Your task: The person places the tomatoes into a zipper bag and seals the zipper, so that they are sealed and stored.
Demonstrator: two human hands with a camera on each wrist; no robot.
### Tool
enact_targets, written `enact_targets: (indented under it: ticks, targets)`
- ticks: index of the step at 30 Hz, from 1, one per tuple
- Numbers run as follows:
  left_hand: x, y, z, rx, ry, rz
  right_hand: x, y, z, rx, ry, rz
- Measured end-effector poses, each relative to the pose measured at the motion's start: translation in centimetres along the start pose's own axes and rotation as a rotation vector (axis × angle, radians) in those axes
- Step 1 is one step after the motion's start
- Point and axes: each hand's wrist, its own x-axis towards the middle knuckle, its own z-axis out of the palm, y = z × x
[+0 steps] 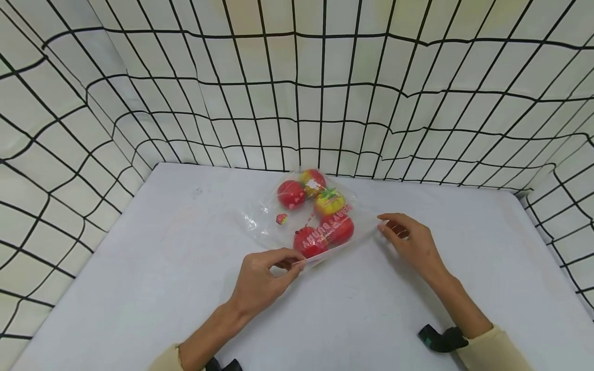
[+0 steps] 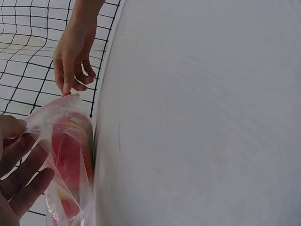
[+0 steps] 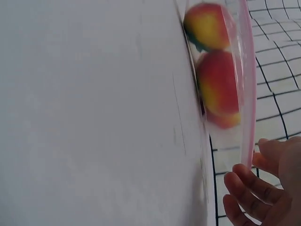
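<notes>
A clear plastic zip bag (image 1: pixel 260 221) with pink printing lies on the white table, its pink-edged opening toward me. Inside it are several round red and yellow fruits, among them a red one (image 1: pixel 291 194) and a yellow one with green on top (image 1: pixel 330 202). My left hand (image 1: pixel 262 282) pinches the near left corner of the bag's edge between thumb and fingers. At the other end of that edge, my right hand (image 1: pixel 415 247) pinches the right corner. In the right wrist view the pink zip strip (image 3: pixel 250 94) runs up from the fingertips, stretched straight.
The white table (image 1: pixel 153 288) spreads around the bag. Black netting (image 1: pixel 306 82) over pale walls encloses its back and both sides. Black devices, such as the right wrist strap (image 1: pixel 443 339), sit by the sleeves.
</notes>
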Motion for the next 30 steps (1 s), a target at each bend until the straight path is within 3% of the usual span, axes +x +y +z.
enact_targets:
  ticks: [9, 18, 25, 30]
  targets:
    - [0.5, 1.1, 1.2, -0.019, -0.078, 0.017, -1.3, -2.5, 1.5, 0.07, -0.045, 0.012]
    - [1.0, 1.7, 1.9, 0.001, -0.167, 0.023, -1.2, -4.0, 1.8, 0.136, -0.098, 0.146]
    - [1.9, 1.7, 1.2, 0.102, -0.208, 0.071, -1.0, -3.9, 1.6, 0.155, -0.106, 0.155]
    - [3.1, 0.8, 0.0, 0.247, -0.188, 0.026, -0.7, -3.2, 1.4, 0.181, -0.11, 0.176]
